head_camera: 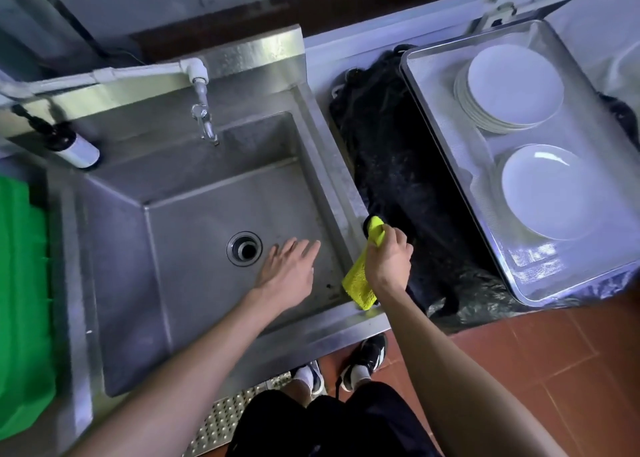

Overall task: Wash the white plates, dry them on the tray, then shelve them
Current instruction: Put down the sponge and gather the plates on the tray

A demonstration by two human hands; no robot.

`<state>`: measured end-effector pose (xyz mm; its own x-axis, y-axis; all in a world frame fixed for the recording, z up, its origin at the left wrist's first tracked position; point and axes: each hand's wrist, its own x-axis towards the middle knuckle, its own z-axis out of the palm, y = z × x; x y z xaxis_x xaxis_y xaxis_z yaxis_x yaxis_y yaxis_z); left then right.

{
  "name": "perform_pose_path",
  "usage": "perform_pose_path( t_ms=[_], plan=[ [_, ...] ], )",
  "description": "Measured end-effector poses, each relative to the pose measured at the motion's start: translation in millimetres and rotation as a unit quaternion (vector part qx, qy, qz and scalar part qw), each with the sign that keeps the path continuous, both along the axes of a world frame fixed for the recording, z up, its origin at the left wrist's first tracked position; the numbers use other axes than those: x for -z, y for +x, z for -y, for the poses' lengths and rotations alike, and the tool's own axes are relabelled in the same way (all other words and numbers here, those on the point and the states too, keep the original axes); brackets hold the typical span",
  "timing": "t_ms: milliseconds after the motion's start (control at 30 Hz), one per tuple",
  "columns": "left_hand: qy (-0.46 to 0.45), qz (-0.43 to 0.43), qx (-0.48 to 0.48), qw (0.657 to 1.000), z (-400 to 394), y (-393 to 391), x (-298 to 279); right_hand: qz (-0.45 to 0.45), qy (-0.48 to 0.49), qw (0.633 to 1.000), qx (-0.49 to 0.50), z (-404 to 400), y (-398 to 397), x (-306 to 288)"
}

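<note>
Fingers of the right hand (388,257) pinch the yellow cloth (362,273) at the sink (207,193) rim; left hand (289,269) is spread, empty. White plates (545,190) lie to the right, nearer the cloth hand.

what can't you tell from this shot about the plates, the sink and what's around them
- Plate counts: the two plate stacks in the tray show mainly their top plates; those beneath are covered.
- Wet or dry plates: too blurred, head view.
- Green object: cut off by the left edge.
- Yellow cloth: its middle is hidden inside the right hand.
- Shelf: out of frame.
- Left hand over the sink: contact unclear.
</note>
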<state>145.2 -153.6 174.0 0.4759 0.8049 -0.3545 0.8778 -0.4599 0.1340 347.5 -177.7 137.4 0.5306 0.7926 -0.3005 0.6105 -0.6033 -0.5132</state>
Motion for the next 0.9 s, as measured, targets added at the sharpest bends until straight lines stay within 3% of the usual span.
perform_pose_path(
  t_ms=[333, 633, 900],
  plan=[
    [-0.004, -0.003, 0.024, 1.0, -10, 7, -2, 0.023, -0.034, 0.999, -0.008, -3, -1, 7],
    [0.0, 0.014, 0.026, 1.0, -17, 37, -10, 0.015, -0.061, 0.994, -0.085, 4, 20, -6],
    [0.007, 0.042, 0.019, 0.999, -25, 95, -24, 0.035, 0.046, 0.988, -0.142, 16, 75, -29]
  ],
)
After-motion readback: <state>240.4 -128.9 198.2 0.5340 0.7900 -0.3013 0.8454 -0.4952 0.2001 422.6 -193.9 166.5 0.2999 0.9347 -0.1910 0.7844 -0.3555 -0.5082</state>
